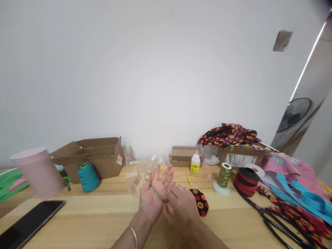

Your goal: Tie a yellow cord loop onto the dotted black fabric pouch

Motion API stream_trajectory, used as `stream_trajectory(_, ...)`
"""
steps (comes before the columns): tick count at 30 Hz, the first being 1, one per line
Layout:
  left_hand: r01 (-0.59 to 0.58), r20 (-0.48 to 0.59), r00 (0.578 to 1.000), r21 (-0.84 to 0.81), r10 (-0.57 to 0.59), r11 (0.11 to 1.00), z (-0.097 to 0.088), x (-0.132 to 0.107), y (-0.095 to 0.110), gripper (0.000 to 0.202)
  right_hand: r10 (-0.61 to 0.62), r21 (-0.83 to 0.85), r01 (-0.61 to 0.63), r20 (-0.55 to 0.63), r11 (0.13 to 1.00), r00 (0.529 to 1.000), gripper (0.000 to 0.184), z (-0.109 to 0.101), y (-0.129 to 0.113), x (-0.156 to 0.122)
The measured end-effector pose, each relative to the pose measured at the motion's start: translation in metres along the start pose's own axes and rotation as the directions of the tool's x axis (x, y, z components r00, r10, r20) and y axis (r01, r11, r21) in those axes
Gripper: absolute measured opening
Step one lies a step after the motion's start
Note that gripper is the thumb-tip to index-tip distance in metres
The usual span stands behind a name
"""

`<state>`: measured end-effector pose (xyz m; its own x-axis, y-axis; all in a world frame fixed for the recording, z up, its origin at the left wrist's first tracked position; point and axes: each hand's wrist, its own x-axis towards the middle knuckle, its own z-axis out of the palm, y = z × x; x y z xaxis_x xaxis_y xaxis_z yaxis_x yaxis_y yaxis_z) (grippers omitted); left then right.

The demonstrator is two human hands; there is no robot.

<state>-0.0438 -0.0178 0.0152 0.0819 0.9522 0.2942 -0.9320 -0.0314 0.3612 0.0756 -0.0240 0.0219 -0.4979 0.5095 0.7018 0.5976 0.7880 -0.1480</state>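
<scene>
My left hand [153,202] is palm up with its fingers stretched out. Across its palm runs a short olive-green strand of cord or thread [157,193], lying from near the thumb to the little-finger side. My right hand [183,207] is curled against the edge of that palm, its fingertips closed at the strand's lower end; the exact pinch is partly hidden. Beside my right hand, a round black fabric piece [200,203] with red and yellow motifs lies on the table, a yellow cord [188,177] stretching behind it. An olive thread spool [224,176] stands farther right.
Behind my hands lie a clear plastic bag [147,169], a glue bottle [195,164] and a small box [183,153]. Leftward are a teal thread cone [88,177], a pink canister [38,173] and a phone [29,224]. Scissors [275,221] and a red-black spool [246,182] occupy the right.
</scene>
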Motion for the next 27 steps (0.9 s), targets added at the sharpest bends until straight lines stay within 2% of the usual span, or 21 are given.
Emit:
stream_trajectory(6,0.011,0.006,1.0,0.001,-0.011,1.0,-0.001,0.0,0.002,0.046,0.016,0.067,-0.015,-0.025,0.998,1.0,0.003,-0.001,0.001,-0.001)
stream_trajectory(12,0.02,-0.018,1.0,0.005,-0.019,1.0,0.001,-0.001,0.002,0.048,-0.018,0.194,0.018,0.0,0.981,1.0,0.012,-0.007,-0.001,0.001)
stream_trajectory(21,0.043,0.01,0.999,-0.01,-0.043,0.999,0.003,-0.002,0.002,0.05,0.058,0.304,-0.079,0.076,0.949,0.995,0.012,0.0,0.008,-0.001)
stream_trajectory(27,0.036,0.011,0.999,-0.039,-0.036,0.999,-0.002,-0.002,0.005,0.05,-0.045,0.212,0.026,0.085,0.977,0.995,0.012,-0.002,0.009,0.001)
